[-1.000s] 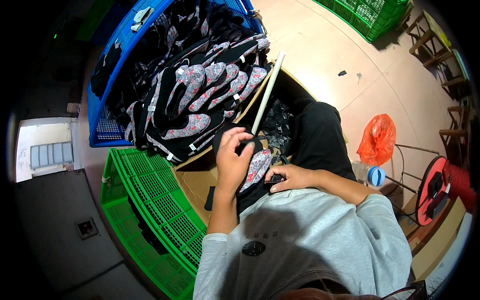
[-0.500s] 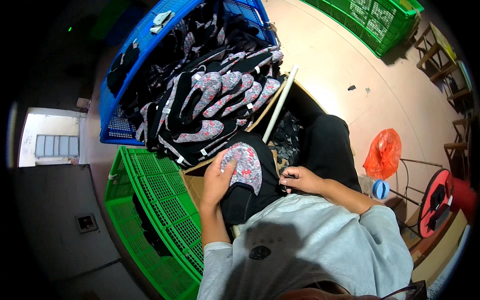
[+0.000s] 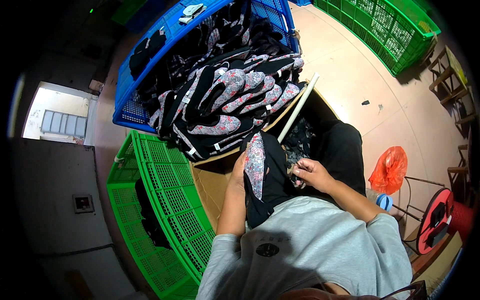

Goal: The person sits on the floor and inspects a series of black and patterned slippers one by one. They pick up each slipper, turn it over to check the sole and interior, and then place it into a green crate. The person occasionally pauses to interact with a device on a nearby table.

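Observation:
A floral fabric slipper (image 3: 254, 167) with black parts is in my left hand (image 3: 239, 174), turned partly edge-on over my lap. My fingers wrap its left side, and part of the hand is behind the fabric. My right hand (image 3: 315, 174) is closed in a pinch above my thigh, to the right of the slipper and apart from it. Something small sits at those fingertips, too unclear to name. Beyond both hands lies a heap of similar slippers (image 3: 227, 90), grey-and-red floral with black, several bearing white tags.
A blue crate (image 3: 131, 112) holds the heap at the back. A cardboard box (image 3: 210, 185) with dark scraps (image 3: 299, 134) and a white pole (image 3: 299, 107) stands before me. Green crates (image 3: 172, 200) (image 3: 400, 55) are left and far right. An orange bag (image 3: 390, 167) lies right, near a red round stool (image 3: 434, 212).
The slipper has turned from showing its floral face to a narrower side view. My right hand stays pinched and has moved slightly away from it. The whole view has shifted.

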Demonstrator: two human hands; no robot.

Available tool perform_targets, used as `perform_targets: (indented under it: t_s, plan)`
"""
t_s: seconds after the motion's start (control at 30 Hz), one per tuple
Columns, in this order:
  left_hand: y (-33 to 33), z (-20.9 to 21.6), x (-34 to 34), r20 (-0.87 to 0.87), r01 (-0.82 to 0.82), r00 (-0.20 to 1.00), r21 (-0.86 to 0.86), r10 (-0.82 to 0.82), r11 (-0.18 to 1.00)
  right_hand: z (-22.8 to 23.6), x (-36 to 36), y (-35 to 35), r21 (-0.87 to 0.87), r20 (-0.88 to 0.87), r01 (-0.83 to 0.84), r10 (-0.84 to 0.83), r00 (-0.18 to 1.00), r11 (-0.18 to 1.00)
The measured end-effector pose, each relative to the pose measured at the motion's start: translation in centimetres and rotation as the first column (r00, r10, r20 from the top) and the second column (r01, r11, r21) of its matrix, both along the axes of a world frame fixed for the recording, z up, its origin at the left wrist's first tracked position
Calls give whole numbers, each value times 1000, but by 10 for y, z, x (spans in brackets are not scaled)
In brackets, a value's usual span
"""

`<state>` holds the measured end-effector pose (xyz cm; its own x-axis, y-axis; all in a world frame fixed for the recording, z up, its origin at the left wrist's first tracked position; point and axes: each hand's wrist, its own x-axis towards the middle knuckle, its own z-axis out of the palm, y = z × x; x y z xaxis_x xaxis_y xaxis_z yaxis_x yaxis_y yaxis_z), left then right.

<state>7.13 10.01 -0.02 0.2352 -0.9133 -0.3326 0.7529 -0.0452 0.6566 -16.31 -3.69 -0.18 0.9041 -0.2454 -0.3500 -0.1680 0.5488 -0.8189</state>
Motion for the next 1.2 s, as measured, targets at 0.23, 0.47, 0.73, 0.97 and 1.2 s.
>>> perform_targets:
  t_s: [0.23,0.47,0.73,0.97,1.2]
  plan:
    - [1,0,-4,-30,32,999,-104,-35,994,28,27,1,-54,224,10,3,975,998]
    - [6,-14,6,162,-78,985,129,57,989,44,51,7,-78,357,98,-64,932,992]
    - [-4,-7,0,184,-93,981,208,54,974,39,55,9,-81,271,160,-133,953,984]
    - [0,-17,-3,-166,24,986,-38,-30,999,42,48,-2,18,191,305,-303,934,952]
    - [-6,1,-11,-321,38,942,-177,-94,984,24,51,5,-75,261,336,-307,915,939]
